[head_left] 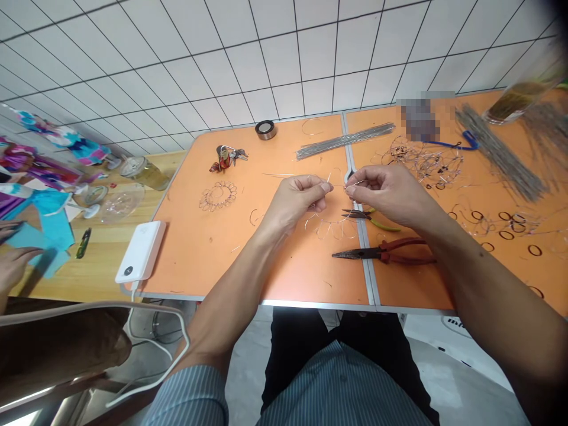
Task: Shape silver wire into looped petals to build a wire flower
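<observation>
Head view: looped wire (336, 222) between left grip (303, 196) and right grip (385, 190), both pinched on it

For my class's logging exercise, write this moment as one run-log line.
left hand: pinching looped wire | right hand: pinching looped wire | nearby: small pliers, red-handled pliers | left of hands: flower-shaped wire ring

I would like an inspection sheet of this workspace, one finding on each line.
Surface: orange table, metal seam across it.
Job's things: looped wire piece; red-handled pliers and yellow-handled pliers nearby.
Clutter: wire bundles, tangled wire, black roll.
Hands: left hand and right hand both pinch thin wire.
Cables: white cable at a white device, hanging past the table's edge.
Surroundings: tiled wall; wooden table on the left, another person's hand near blue material.
</observation>
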Action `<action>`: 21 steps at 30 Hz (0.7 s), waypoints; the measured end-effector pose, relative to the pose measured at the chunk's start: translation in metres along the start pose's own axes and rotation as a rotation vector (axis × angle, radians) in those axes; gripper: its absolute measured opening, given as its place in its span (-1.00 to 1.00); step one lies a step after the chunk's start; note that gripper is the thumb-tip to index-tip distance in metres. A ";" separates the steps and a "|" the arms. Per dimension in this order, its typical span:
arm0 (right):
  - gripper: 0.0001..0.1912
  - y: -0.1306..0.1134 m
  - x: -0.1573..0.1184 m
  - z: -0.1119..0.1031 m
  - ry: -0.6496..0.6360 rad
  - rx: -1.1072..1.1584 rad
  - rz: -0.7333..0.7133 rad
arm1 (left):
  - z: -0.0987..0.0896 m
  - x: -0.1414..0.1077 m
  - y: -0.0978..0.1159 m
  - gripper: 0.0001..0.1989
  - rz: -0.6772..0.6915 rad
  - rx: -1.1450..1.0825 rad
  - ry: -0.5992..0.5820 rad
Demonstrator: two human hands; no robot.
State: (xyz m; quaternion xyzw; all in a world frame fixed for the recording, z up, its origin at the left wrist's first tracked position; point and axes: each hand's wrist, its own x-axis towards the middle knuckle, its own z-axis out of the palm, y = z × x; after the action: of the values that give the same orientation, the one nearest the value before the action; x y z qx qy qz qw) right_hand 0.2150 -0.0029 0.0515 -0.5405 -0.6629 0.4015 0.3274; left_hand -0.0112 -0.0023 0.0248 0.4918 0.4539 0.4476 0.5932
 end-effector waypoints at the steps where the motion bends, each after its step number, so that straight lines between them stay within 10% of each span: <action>1: -0.94 0.000 0.000 0.000 0.001 -0.008 -0.001 | 0.000 0.000 0.000 -0.73 -0.002 0.008 0.001; 21: -0.94 0.007 0.002 0.005 0.007 -0.020 -0.098 | 0.004 0.001 -0.003 -0.64 -0.027 0.032 -0.080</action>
State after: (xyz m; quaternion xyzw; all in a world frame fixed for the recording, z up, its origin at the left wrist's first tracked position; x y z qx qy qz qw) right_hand 0.2131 -0.0009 0.0427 -0.5120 -0.6914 0.3764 0.3437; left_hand -0.0072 -0.0028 0.0224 0.5126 0.4434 0.4122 0.6089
